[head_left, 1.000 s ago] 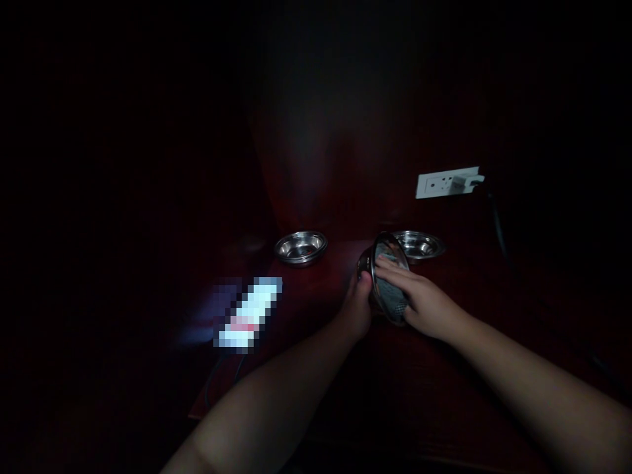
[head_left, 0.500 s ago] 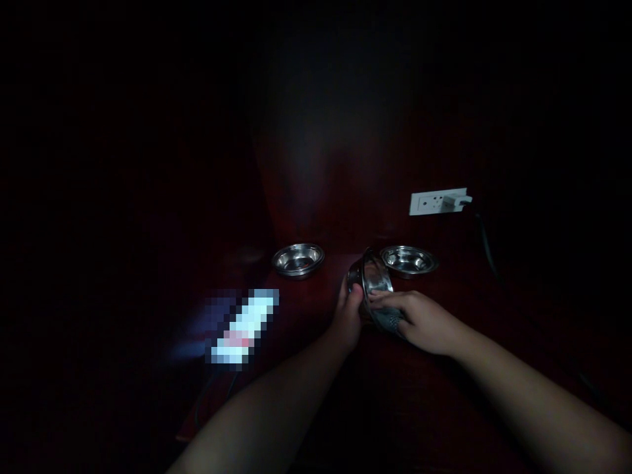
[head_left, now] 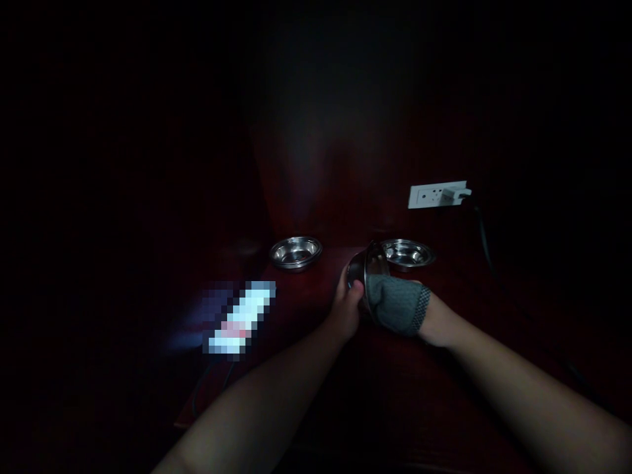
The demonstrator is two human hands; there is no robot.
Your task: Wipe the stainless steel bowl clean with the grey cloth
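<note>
A shiny steel bowl [head_left: 359, 270], tipped on its side with its mouth toward the right, is gripped from the left by my left hand [head_left: 348, 309], the thumb on its outer wall. My right hand [head_left: 437, 322] reaches to the bowl's mouth with a grey-green cloth [head_left: 399, 304] draped over the fingers. The cloth has a checked edge near the wrist and presses into the inside of the bowl. My right fingers are hidden beneath the cloth.
Stacked steel bowls [head_left: 296, 253] stand on the dark red table at the left, and another steel bowl [head_left: 409, 253] stands behind the held one. A lit, blurred-out screen [head_left: 241, 319] lies at left. A wall socket [head_left: 437, 195] holds a plug with a hanging cable [head_left: 484, 240].
The cloth, earlier mostly under my right hand, now covers its fingers. My right hand has turned over at the bowl's mouth. My left hand keeps its hold.
</note>
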